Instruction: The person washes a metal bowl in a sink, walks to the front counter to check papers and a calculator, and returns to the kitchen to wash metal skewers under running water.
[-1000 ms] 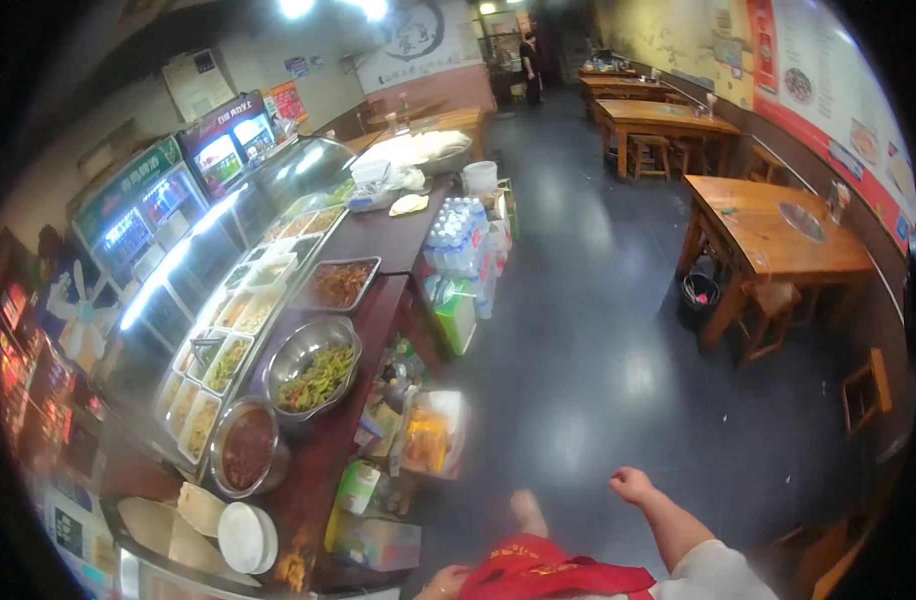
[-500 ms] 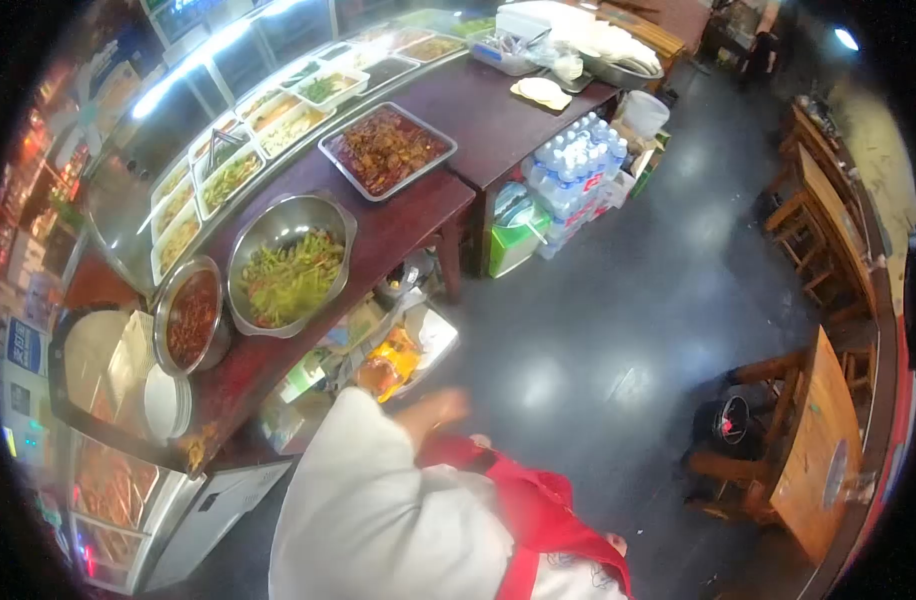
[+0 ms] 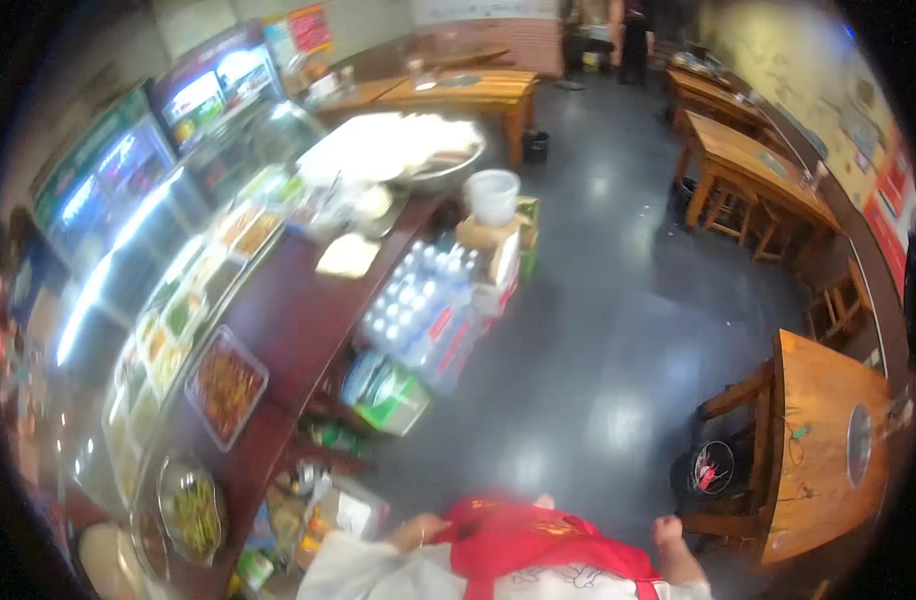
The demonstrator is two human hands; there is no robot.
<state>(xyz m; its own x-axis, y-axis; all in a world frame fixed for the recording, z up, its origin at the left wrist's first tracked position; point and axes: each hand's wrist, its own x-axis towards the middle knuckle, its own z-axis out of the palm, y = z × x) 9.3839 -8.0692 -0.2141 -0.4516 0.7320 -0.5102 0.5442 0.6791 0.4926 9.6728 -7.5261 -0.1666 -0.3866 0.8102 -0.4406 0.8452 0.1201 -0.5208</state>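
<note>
My left hand (image 3: pixel 419 532) is low by the left side of my red apron (image 3: pixel 538 540), in front of a white sleeve. Its fingers are smeared by motion, and I see nothing in it. On the other side of the apron, my right hand (image 3: pixel 668 530) hangs over the floor with its fingers curled in; nothing shows in it. To the left stands a long dark red counter (image 3: pixel 298 290). It carries a tray of browned food (image 3: pixel 228 385) and a metal bowl of green vegetables (image 3: pixel 193 515).
Packs of bottled water (image 3: pixel 423 310) and a green box (image 3: pixel 393 400) stand on the floor beside the counter. A white bucket (image 3: pixel 493 197) is behind them. Wooden tables (image 3: pixel 818 450) line the right, with a black bin (image 3: pixel 713 470) underneath. Far back stands a person (image 3: pixel 634 45).
My view has swung up and along the room, so the counter sits further left. My left arm has drawn back from across the view, and my right hand now shows.
</note>
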